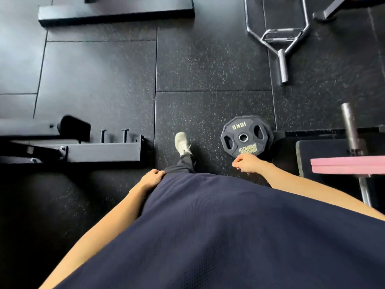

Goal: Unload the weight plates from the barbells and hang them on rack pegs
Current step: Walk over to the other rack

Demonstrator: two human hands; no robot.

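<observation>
Plate sits on the floor just ahead and to my right, black, marked 10KG, leaning or lying near-flat beside a dark pad; I cannot tell which. My right grip is at its near edge, fingers curled loosely together; whether they touch the rim or hang just above it I cannot tell; nothing is pinched that I can see. Left grip rests against my shirt at the hip, fingers folded in, holding nothing.

Handling, as judged: heavy for one hand, rigid, rubber-coated, so it should not slip much and will not deform; a drop onto my shoe, which is close by, is the main risk. Three slots cut through the disc around the steel centre hole; these look like the intended holds; best to hook fingers through the slot nearest me, thumb over the rim.

Barbell to the right carries pink plates; its sleeve end is bare. Short pegs stand on the frame to my left; a likely hanging spot, not confirmed.
</observation>
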